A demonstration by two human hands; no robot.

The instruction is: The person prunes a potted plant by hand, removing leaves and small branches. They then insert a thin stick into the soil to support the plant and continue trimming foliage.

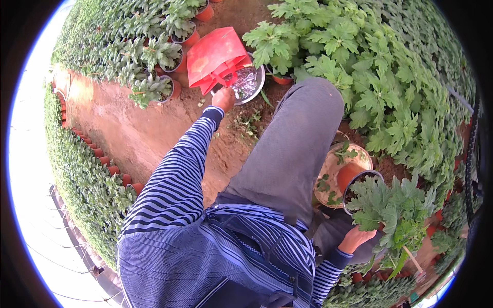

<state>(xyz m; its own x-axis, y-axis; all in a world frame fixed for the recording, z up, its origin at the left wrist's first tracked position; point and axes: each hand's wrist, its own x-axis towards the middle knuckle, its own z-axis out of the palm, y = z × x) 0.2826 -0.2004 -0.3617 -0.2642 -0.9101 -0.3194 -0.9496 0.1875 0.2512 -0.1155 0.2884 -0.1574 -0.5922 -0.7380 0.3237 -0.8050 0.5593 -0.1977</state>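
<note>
My left hand (223, 99) is closed at the near rim of a metal basin (259, 82), beside the handles of a red carry bag (215, 54). Its fingertips are hidden, so what it grips is unclear. The bag leans over the basin, which contains shiny, crumpled-looking material. At the lower right, my right hand (358, 238) touches the lower leaves of a leafy potted plant (389, 208); leaves cover its fingertips. That plant's orange pot (348, 175) rests on a round pale surface (335, 154) with loose green leaves on it.
Dense leafy plants (366, 77) crowd the right side, close to my raised knee (308, 111). More potted plants (160, 90) stand at the upper left. A row of orange pots (113, 170) borders the bare soil path (127, 115) on the left. A pale stick (413, 258) shows at the lower right.
</note>
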